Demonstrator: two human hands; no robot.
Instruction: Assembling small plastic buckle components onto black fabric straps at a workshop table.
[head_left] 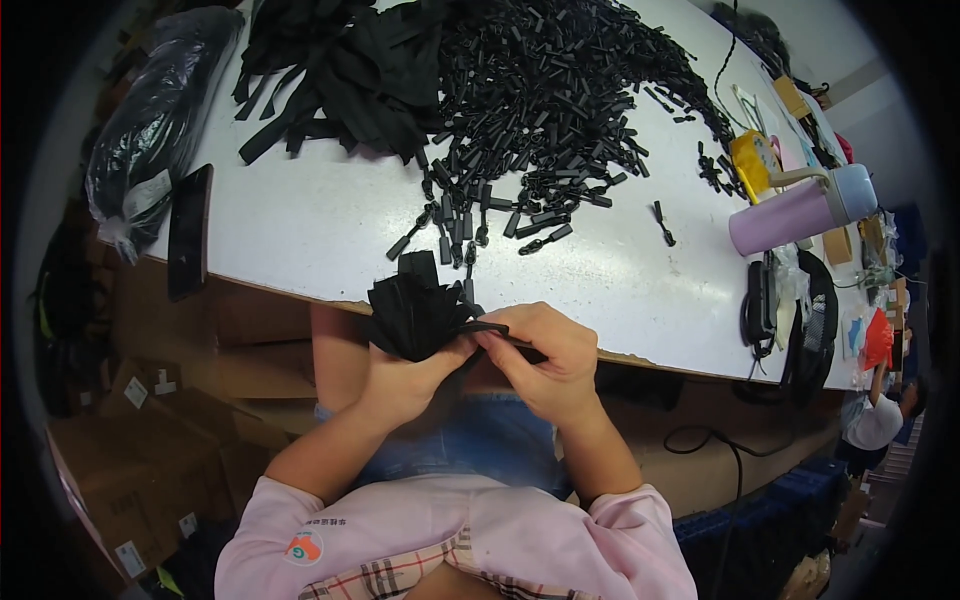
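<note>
A bundle of black zipper tapes (415, 312) is gripped in my left hand (400, 385), just in front of the table's near edge. The fingers of my right hand (550, 362) pinch the end of one tape that sticks out to the right of the bundle. Whether a slider is between those fingertips is hidden. Both hands meet at the thumbs. Beyond them, a big heap of black zipper sliders with long pulls (550, 90) spreads over the table, and several lie loose close to the bundle. One slider (664, 224) lies apart to the right.
More black tapes (360, 75) are piled at the back left of the white table (310, 225). A plastic-wrapped black pack (160, 120) and a phone (190, 232) lie at its left edge. On the right are a lilac bottle (785, 222) and a black pouch (762, 305). Cardboard boxes (150, 480) stand below left.
</note>
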